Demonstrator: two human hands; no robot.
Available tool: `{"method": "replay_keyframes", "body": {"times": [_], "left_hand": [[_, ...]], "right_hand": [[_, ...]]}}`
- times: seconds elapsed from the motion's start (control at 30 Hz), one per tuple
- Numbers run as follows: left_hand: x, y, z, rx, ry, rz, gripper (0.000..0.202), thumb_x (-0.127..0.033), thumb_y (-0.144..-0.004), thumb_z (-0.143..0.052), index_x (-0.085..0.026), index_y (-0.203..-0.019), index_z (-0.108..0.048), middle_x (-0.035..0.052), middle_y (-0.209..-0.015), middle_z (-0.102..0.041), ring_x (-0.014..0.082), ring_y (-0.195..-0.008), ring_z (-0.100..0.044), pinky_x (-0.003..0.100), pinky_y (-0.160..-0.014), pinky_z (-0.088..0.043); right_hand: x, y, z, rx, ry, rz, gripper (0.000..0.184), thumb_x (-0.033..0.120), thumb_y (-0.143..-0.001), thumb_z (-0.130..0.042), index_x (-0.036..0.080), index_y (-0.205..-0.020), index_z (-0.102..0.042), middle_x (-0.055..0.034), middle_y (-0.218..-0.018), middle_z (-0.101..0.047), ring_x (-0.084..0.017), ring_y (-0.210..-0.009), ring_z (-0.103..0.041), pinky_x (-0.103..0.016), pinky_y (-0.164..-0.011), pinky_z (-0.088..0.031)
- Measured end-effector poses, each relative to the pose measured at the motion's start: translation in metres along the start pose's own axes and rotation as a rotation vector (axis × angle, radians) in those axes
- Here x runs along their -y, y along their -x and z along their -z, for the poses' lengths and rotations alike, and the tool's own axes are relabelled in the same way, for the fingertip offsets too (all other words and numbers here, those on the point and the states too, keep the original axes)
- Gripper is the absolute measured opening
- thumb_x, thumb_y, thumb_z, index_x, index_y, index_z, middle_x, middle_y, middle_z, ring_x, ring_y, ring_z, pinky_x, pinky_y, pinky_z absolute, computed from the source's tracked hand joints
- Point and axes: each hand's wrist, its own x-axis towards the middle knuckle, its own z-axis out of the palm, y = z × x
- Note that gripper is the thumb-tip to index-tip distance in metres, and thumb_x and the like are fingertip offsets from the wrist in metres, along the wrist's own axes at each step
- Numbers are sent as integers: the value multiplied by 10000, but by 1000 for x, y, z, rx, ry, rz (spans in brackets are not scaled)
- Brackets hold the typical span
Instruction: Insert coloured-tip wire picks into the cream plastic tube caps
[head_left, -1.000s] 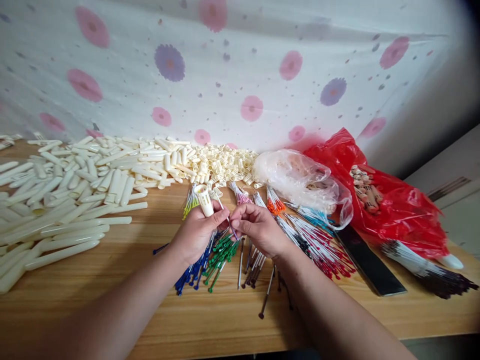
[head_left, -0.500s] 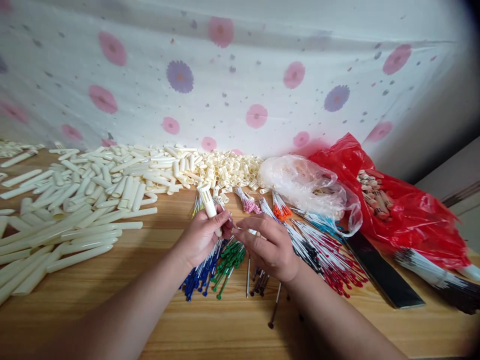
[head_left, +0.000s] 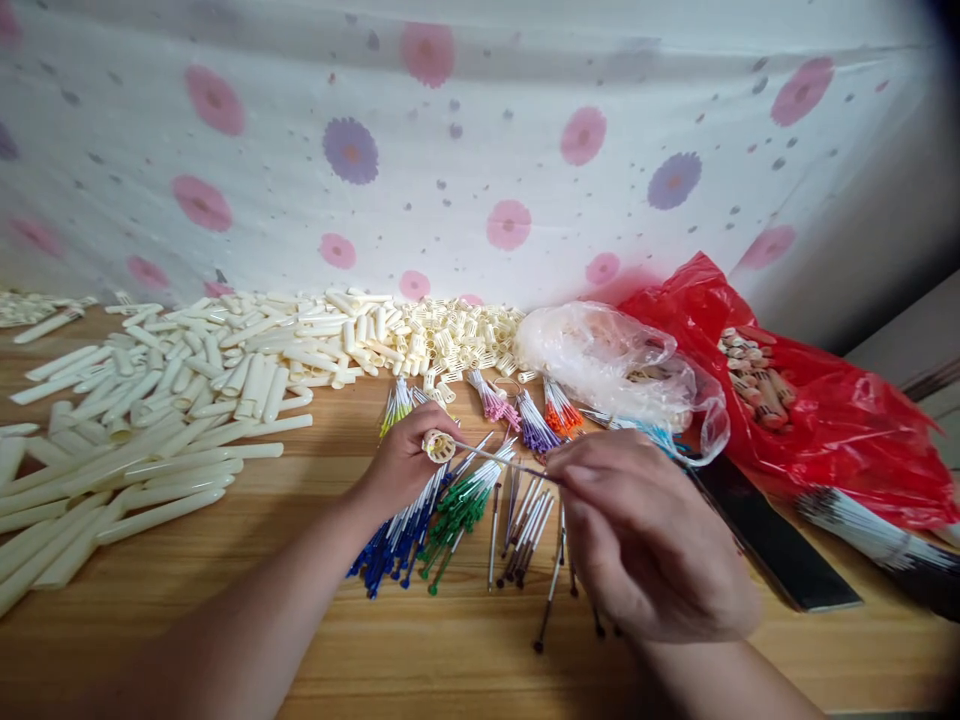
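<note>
My left hand (head_left: 401, 465) is closed around a cream plastic tube (head_left: 439, 447), whose open, slotted end faces me. Pinched in the fingers of my right hand (head_left: 660, 535) is a thin stick (head_left: 499, 462), pale along its shaft and dark near the fingertips. The stick's far end meets the mouth of the tube; whether it goes inside I cannot tell. Below the hands lie blue-tipped sticks (head_left: 390, 545), green-tipped sticks (head_left: 461, 505) and several brown-tipped sticks (head_left: 529, 530). My right hand hides part of the sticks behind it.
Cream tubes (head_left: 187, 385) are heaped at the left, short slotted pieces (head_left: 457, 335) at the back. Purple-tipped sticks (head_left: 536, 425) lie behind the hands. At the right are a clear plastic bag (head_left: 600, 340), a red bag (head_left: 847, 400), a black strip (head_left: 780, 550) and bundled sticks (head_left: 877, 540).
My right hand has moved right and nearer to me, drawing the stick out straight between the hands. The tube in my left hand has tipped from upright to point its slotted end at me.
</note>
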Motion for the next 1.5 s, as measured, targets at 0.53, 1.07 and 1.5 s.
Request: {"method": "replay_keyframes", "body": {"times": [0.53,1.07,1.5], "left_hand": [[2,1,-4,57,-150,-131,100,-205,-799,-593,-183,-701,-591,4,-710,-507,161,-691,-515,276,-641,-390],[4,5,4,58,-352,-159,393,-462,-937,-341,-165,-1065,-566,76,-1003,-496,215,-996,-502,327,-878,-401],[4,7,-1,-120,-525,-218,350,-448,-906,-441,-154,-967,-621,63,-910,-509,213,-878,-529,336,-776,-434]], "right_hand": [[-15,11,-34,137,33,12,229,57,-813,-577,161,-1014,-616,-88,-880,-693,-157,-797,-647,-305,-692,-562],[-41,15,-37,186,44,-229,101,88,-831,-574,169,-860,-626,-63,-873,-565,-156,-832,-558,-300,-722,-479],[-52,18,-39,204,-27,-359,59,131,-803,-605,177,-767,-612,-49,-855,-561,-168,-859,-563,-300,-758,-465]]}}
